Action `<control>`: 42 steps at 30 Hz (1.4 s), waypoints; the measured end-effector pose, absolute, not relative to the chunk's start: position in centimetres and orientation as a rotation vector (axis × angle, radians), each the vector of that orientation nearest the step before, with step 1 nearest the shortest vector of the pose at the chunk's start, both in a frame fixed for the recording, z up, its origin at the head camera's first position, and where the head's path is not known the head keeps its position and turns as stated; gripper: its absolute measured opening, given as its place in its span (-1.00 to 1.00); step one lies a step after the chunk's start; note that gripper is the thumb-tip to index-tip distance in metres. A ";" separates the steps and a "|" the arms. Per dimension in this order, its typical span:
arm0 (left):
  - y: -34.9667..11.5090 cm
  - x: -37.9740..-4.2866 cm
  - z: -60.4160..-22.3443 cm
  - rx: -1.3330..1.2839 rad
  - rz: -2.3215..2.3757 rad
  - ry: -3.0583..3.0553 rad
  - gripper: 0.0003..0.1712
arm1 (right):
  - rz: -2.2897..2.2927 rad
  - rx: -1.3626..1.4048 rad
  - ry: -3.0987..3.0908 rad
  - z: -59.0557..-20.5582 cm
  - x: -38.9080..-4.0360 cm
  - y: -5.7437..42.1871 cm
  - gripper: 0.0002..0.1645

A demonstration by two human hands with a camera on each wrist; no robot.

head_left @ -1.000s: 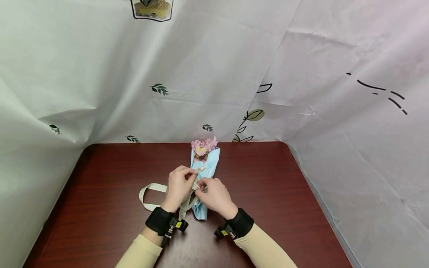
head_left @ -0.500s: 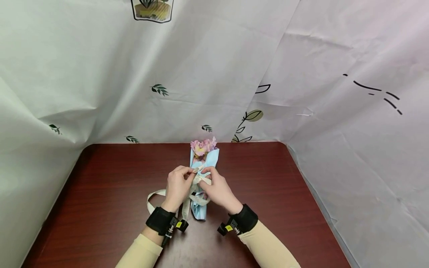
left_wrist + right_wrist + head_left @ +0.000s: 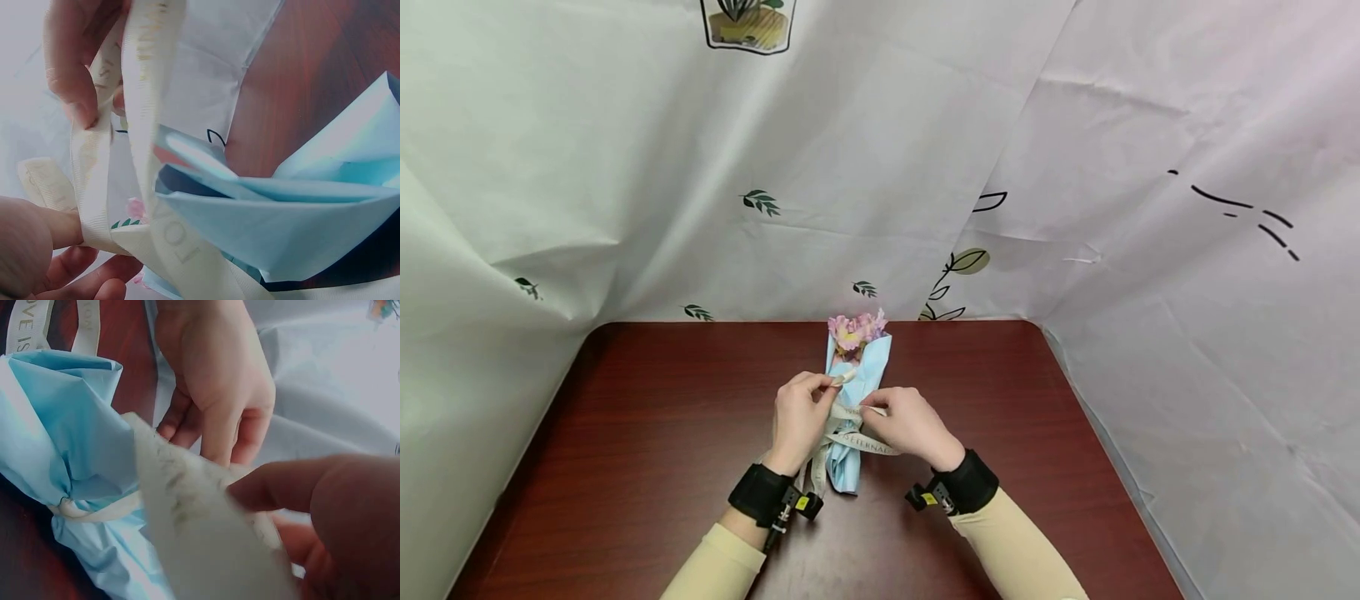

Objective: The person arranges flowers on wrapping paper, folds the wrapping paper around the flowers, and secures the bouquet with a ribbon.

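A small bouquet of pink flowers [image 3: 850, 332] lies on the table in blue wrapping paper [image 3: 871, 367]. Round its middle runs a cream ribbon [image 3: 846, 412] with printed lettering; the right wrist view shows the band cinching the paper [image 3: 69, 456]. My left hand [image 3: 801, 421] pinches a short piece of this ribbon over the wrap. To the right of the bouquet, my right hand [image 3: 913, 423] pinches another stretch of ribbon between thumb and fingers. A ribbon length crosses the lower wrap beneath it. In the left wrist view ribbon [image 3: 144, 69] hangs between both hands.
The dark red-brown table [image 3: 670, 417] has rounded back corners, and the bouquet's flower end lies near its back edge. Pale printed cloth [image 3: 880, 150] hangs behind and at both sides. Each wrist wears a black strap [image 3: 967, 482] with a small camera.
My right hand has first moved up to the ribbon near the left fingers, then drawn it away to the right. The loose ribbon loop at left has slid out of sight. My left hand stays put.
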State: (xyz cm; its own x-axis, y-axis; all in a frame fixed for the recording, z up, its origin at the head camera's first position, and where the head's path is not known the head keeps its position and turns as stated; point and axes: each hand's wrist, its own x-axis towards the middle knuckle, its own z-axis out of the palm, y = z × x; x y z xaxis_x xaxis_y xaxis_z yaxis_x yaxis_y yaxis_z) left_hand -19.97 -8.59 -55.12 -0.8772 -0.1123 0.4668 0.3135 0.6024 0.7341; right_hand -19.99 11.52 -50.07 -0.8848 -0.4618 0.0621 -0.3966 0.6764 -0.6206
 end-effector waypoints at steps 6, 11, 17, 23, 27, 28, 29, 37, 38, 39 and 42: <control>-8.4 -20.1 -55.1 -0.202 -1.244 -2.353 -0.95 | -0.972 -0.711 2.739 -51.9 -21.0 11.5 -0.78; -8.3 -20.1 -55.2 -0.255 -1.319 -2.359 -0.95 | -0.931 -0.589 2.787 -53.5 -21.5 10.6 -0.85; -8.2 -20.1 -55.2 -0.257 -1.348 -2.342 -0.94 | -0.886 -0.555 2.858 -54.9 -21.8 10.0 -0.68; -8.1 -20.0 -55.3 -0.316 -1.377 -2.305 -0.94 | -0.899 -0.640 2.909 -56.0 -22.0 9.7 -0.75; -8.2 -20.0 -55.5 -0.346 -1.385 -2.296 -0.94 | -0.915 -0.681 2.958 -56.7 -22.1 9.6 -0.88; -8.2 -19.9 -55.5 -0.353 -1.383 -2.299 -0.94 | -0.918 -0.682 2.972 -56.9 -22.2 9.6 -0.88; -8.2 -19.9 -55.6 -0.357 -1.376 -2.306 -0.93 | -0.917 -0.684 2.989 -57.1 -22.3 9.6 -0.85; -8.7 -19.4 -56.0 -0.344 -1.349 -2.398 -0.91 | -0.912 -0.681 3.120 -58.4 -22.7 9.4 -0.63; -8.8 -19.4 -56.0 -0.343 -1.364 -2.405 -0.90 | -0.907 -0.684 3.139 -58.5 -22.7 9.4 -0.62; -8.8 -19.3 -56.0 -0.344 -1.375 -2.410 -0.89 | -0.904 -0.685 3.157 -58.6 -22.7 9.4 -0.62; -8.9 -19.3 -56.1 -0.352 -1.398 -2.436 -0.85 | -0.900 -0.689 3.202 -59.0 -22.7 9.4 -0.61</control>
State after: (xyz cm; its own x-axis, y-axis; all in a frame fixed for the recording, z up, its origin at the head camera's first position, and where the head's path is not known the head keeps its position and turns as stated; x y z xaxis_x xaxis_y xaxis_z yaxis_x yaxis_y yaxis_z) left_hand -19.25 -8.94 -56.09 -0.9219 0.0581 0.3831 0.3601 0.4935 0.7917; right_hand -22.73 9.36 -58.98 -0.8866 -0.3094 0.3438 -0.4432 0.7809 -0.4401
